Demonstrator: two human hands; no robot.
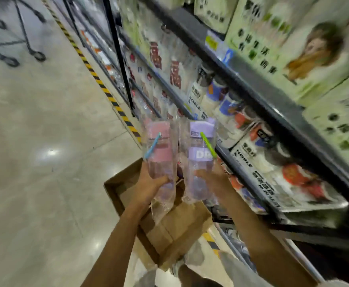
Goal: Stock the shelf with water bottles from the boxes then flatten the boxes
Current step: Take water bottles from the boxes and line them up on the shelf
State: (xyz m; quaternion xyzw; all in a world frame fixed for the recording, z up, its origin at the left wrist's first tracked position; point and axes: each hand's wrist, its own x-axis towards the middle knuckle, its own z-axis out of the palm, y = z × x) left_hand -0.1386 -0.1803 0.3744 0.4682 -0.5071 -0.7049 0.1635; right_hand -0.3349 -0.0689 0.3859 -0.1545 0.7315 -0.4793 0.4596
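My left hand (150, 184) grips a pink water bottle (160, 150) with a blue strap, wrapped in clear plastic. My right hand (212, 181) grips a purple water bottle (200, 152) with a green strap, also in clear plastic. Both bottles are held upright side by side above an open cardboard box (128, 183) on the floor. The dark shelf (258, 83) stands to the right, its tiers filled with packaged bottles and cups. The picture is blurred by motion.
Green-and-white boxed goods (306, 44) fill the top tier. Yellow-black hazard tape (99, 79) runs along the shelf base. A wheeled cart frame (22, 38) stands at the far left on the polished floor (45, 141). My legs show below the box.
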